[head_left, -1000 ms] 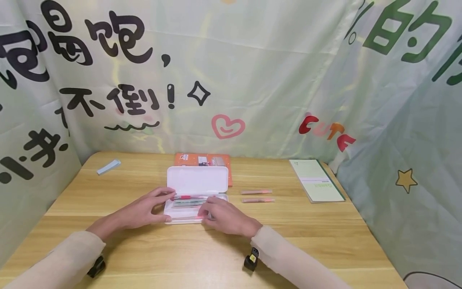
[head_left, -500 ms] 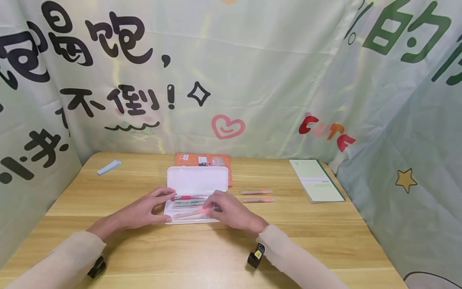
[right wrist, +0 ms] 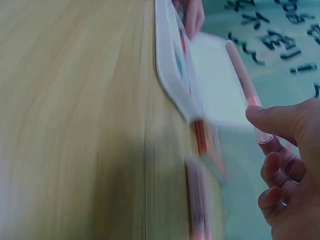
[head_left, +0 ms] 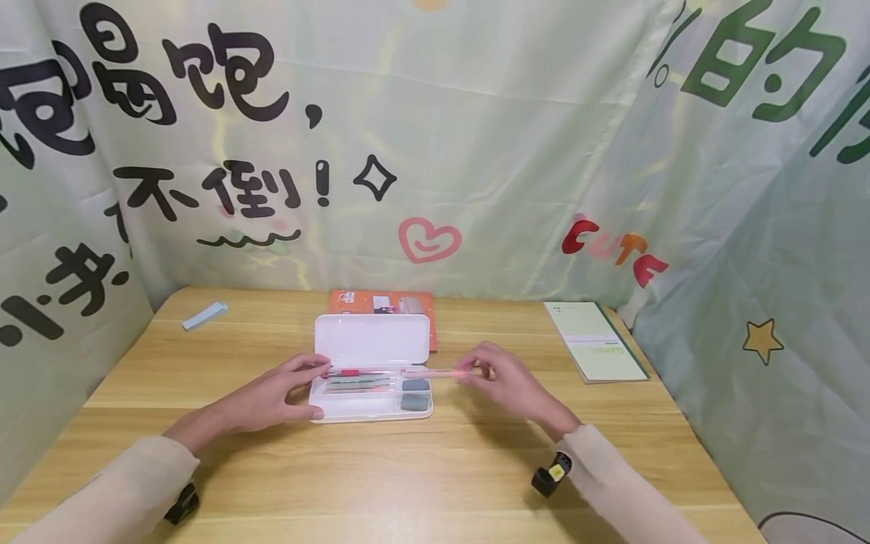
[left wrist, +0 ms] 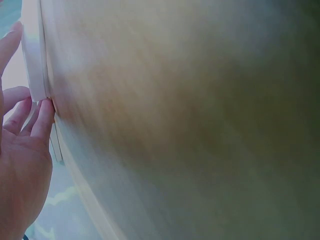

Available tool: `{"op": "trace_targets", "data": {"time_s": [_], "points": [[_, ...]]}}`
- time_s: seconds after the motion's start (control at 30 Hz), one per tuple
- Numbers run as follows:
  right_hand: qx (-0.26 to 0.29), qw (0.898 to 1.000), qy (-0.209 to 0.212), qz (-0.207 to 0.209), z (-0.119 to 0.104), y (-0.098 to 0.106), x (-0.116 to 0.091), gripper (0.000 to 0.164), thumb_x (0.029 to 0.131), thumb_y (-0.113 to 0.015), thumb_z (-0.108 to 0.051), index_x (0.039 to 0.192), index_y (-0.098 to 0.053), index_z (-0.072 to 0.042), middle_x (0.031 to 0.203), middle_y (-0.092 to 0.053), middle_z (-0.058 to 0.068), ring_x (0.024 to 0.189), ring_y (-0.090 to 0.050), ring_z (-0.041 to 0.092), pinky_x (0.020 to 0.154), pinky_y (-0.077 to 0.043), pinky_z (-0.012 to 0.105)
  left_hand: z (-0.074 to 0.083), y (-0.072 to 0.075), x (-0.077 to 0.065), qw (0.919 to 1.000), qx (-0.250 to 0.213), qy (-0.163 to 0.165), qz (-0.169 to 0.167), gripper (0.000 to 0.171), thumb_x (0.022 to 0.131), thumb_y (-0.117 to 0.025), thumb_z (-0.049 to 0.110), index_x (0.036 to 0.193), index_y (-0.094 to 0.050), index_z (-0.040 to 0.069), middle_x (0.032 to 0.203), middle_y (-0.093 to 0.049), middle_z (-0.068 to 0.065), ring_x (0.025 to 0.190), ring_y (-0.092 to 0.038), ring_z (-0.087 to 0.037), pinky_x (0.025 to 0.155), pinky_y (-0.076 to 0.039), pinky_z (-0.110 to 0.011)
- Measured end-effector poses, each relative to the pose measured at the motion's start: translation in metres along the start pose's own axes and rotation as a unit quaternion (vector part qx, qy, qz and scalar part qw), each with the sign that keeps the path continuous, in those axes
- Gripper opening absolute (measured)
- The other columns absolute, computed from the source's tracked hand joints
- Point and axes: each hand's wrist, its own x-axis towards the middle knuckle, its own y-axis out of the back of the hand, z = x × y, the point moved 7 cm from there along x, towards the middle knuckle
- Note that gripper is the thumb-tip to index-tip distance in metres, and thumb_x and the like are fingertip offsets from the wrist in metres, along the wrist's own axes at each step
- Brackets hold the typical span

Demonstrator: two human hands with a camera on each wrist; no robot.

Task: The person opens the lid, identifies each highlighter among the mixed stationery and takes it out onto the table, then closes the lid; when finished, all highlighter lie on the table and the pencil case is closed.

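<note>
A white pencil case (head_left: 353, 409) lies on the table with its lid (head_left: 371, 338) raised. My left hand (head_left: 288, 389) holds the case's left end, thumb at the near corner and fingers at the hinge side. Several pens (head_left: 359, 384) and two dark grey blocks (head_left: 414, 402) lie inside. Between thumb and fingertips, my right hand (head_left: 506, 381) pinches one end of a slim translucent pink pen (right wrist: 242, 75), just right of the case. That pen points left, over the case's back edge in the head view. Similar pens (right wrist: 196, 200) lie on the table, hidden behind the right hand in the head view.
An orange booklet (head_left: 424, 325) lies behind the case. At the back right is a lined notepad (head_left: 598, 344), and a light blue strip (head_left: 205, 316) lies at the back left. Printed cloth (head_left: 476, 151) hangs round the table.
My right hand has lifted the pink pen out of the case's front compartment and carried it rightward, uncovering the grey blocks. The left hand stays at the case's left end.
</note>
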Motion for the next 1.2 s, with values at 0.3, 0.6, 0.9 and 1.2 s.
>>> {"op": "trace_targets", "data": {"time_s": [0.3,0.6,0.9,1.2], "points": [[-0.016,0.999,-0.020,0.029,0.037,0.038,-0.033,0.012,0.091,-0.075,-0.020,0.100,-0.072,-0.026,0.089,-0.059,-0.007,0.070,-0.046,0.016,0.055,-0.038,0.024,0.001,0.000,0.000,1.0000,0.002,0.000,-0.001,0.087,0.083,-0.073,0.059,0.153,-0.043,0.015,0.157,-0.034,0.004,0.141,-0.037,-0.026,0.112,-0.035,-0.058],[-0.014,0.999,-0.008,0.032,0.067,0.041,-0.051,0.015,0.089,-0.076,-0.018,0.101,-0.071,-0.025,0.089,-0.059,-0.006,0.072,-0.050,0.015,0.059,-0.043,0.025,0.002,0.001,0.000,1.0000,0.007,0.004,-0.003,0.087,0.084,-0.073,0.059,0.153,-0.042,0.016,0.157,-0.033,0.004,0.141,-0.037,-0.026,0.112,-0.035,-0.057],[0.009,0.998,-0.062,0.015,0.088,0.029,-0.056,0.015,0.089,-0.076,-0.017,0.102,-0.072,-0.023,0.093,-0.060,-0.004,0.072,-0.053,0.016,0.059,-0.046,0.025,0.002,0.001,0.001,0.9999,0.007,0.008,-0.004,0.086,0.083,-0.073,0.059,0.153,-0.043,0.017,0.157,-0.033,0.004,0.141,-0.037,-0.027,0.112,-0.034,-0.060],[-0.001,0.996,-0.085,0.003,0.095,0.024,-0.058,0.013,0.090,-0.075,-0.022,0.102,-0.072,-0.026,0.091,-0.058,-0.004,0.069,-0.051,0.014,0.058,-0.044,0.024,0.003,0.001,0.000,0.9999,0.008,0.011,-0.006,0.087,0.084,-0.072,0.059,0.153,-0.042,0.018,0.157,-0.033,0.002,0.141,-0.037,-0.028,0.112,-0.034,-0.060]]}}
